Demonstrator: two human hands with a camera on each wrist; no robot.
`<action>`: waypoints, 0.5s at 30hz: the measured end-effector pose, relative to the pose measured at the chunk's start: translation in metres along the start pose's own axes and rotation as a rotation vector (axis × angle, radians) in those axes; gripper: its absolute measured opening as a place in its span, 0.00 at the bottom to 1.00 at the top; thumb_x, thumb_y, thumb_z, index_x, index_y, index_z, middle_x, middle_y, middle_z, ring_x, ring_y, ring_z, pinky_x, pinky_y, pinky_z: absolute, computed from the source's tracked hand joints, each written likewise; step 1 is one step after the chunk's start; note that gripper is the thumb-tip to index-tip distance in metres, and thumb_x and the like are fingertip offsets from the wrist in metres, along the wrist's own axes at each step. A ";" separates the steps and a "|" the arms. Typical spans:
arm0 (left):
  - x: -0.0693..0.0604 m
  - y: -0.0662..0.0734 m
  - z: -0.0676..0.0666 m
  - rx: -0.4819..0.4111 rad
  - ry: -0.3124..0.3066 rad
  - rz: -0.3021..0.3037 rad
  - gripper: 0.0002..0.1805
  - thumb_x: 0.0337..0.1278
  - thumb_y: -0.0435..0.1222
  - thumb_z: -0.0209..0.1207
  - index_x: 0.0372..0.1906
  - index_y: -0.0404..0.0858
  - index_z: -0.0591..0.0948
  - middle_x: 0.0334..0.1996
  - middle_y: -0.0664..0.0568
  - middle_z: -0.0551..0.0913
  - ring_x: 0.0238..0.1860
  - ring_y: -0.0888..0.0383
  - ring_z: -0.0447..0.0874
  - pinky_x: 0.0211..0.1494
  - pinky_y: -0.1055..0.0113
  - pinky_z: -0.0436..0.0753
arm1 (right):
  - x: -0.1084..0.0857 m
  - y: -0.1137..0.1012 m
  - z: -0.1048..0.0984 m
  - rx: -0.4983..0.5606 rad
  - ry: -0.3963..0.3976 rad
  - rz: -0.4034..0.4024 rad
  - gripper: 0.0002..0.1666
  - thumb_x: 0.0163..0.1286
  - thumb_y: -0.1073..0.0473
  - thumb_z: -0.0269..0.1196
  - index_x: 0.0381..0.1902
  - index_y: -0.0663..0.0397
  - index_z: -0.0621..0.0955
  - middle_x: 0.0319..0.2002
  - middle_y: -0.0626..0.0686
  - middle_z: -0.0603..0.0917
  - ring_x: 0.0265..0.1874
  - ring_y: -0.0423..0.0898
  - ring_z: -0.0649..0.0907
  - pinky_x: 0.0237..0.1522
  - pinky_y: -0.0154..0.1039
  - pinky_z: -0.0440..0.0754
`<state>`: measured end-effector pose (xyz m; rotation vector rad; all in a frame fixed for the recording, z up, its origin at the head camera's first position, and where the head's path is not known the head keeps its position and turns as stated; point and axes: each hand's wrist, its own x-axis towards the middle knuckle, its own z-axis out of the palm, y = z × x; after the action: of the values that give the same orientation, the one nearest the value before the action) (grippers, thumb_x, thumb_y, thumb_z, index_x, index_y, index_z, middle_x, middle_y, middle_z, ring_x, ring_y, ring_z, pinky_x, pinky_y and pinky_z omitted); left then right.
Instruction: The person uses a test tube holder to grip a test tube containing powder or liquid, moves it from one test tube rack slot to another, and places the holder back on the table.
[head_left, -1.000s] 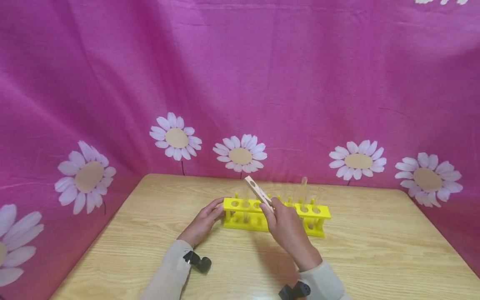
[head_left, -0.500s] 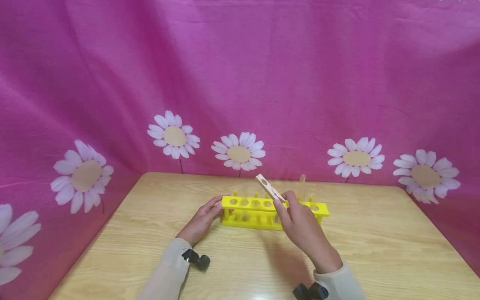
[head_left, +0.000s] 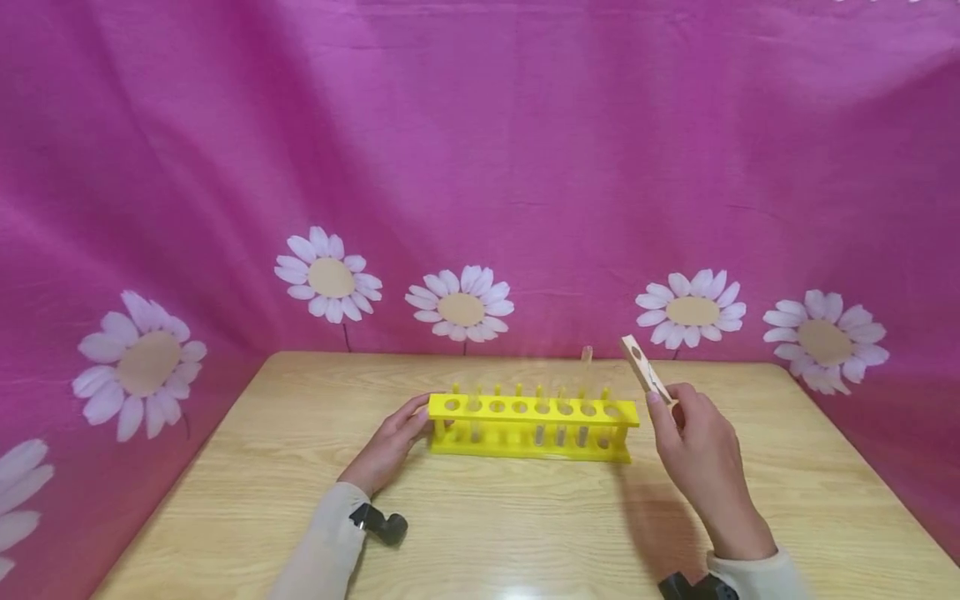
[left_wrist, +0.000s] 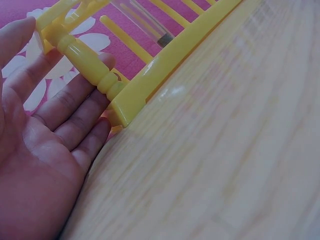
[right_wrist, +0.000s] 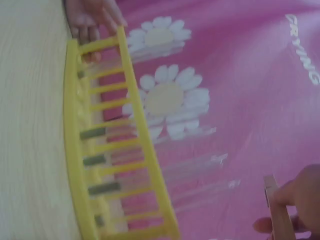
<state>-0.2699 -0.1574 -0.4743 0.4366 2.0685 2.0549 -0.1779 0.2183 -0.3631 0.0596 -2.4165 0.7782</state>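
A yellow test tube rack (head_left: pixel 517 452) stands on the table with clear test tubes in several of its holes. One tube (head_left: pixel 587 360) rises higher than the others, near the right end. My left hand (head_left: pixel 386 450) is at the rack's left end; in the left wrist view its nearly straight fingers (left_wrist: pixel 70 102) touch the end post. Off the rack's right end, my right hand (head_left: pixel 705 458) pinches a wooden test tube holder (head_left: pixel 639 358), shaped like a clothespin. Its tip points up and left, with no tube visible in it. Greyish matter shows low in some tubes (right_wrist: pixel 105 188).
The rack stands on a light wooden table (head_left: pixel 480 533). Behind and at the sides hangs a pink curtain (head_left: pixel 480 167) with white daisies. Each wrist carries a black camera, such as the left wrist camera (head_left: pixel 382 525).
My right hand has moved right with the wooden test tube holder, from over the rack's middle to beyond its right end. My left hand has stayed at the left end.
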 end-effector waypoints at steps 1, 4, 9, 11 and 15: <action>0.000 0.000 0.000 -0.006 -0.003 0.001 0.24 0.73 0.48 0.47 0.69 0.46 0.68 0.67 0.47 0.67 0.65 0.47 0.68 0.73 0.54 0.59 | 0.000 0.005 -0.002 -0.014 -0.007 0.021 0.15 0.73 0.53 0.57 0.42 0.62 0.78 0.20 0.52 0.65 0.17 0.46 0.63 0.15 0.36 0.59; 0.000 -0.001 0.000 -0.031 -0.018 0.004 0.26 0.73 0.49 0.47 0.70 0.44 0.67 0.67 0.44 0.67 0.65 0.44 0.68 0.73 0.52 0.58 | -0.001 0.020 -0.005 -0.049 -0.025 0.066 0.16 0.74 0.53 0.55 0.43 0.64 0.77 0.20 0.52 0.66 0.17 0.47 0.63 0.16 0.37 0.59; -0.001 -0.002 -0.001 -0.027 -0.023 0.014 0.26 0.72 0.50 0.48 0.69 0.45 0.67 0.66 0.44 0.68 0.65 0.44 0.69 0.73 0.51 0.58 | -0.003 0.041 -0.004 -0.105 -0.063 0.091 0.17 0.71 0.54 0.58 0.41 0.65 0.81 0.17 0.51 0.67 0.16 0.47 0.65 0.17 0.38 0.59; -0.001 -0.001 -0.002 -0.019 -0.021 0.016 0.26 0.72 0.50 0.48 0.69 0.46 0.68 0.66 0.45 0.68 0.65 0.45 0.69 0.73 0.51 0.59 | -0.003 0.048 -0.003 -0.122 -0.096 0.109 0.17 0.70 0.53 0.59 0.41 0.64 0.83 0.16 0.49 0.68 0.16 0.46 0.65 0.16 0.39 0.59; 0.001 -0.001 -0.001 -0.025 -0.037 0.024 0.25 0.73 0.49 0.47 0.69 0.46 0.67 0.67 0.45 0.67 0.65 0.44 0.68 0.73 0.50 0.58 | -0.005 0.060 -0.001 -0.142 -0.201 0.163 0.19 0.71 0.51 0.58 0.45 0.62 0.83 0.14 0.48 0.69 0.15 0.46 0.66 0.16 0.38 0.61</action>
<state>-0.2713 -0.1583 -0.4754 0.4937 2.0237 2.0674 -0.1859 0.2678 -0.3962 -0.1225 -2.6870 0.6980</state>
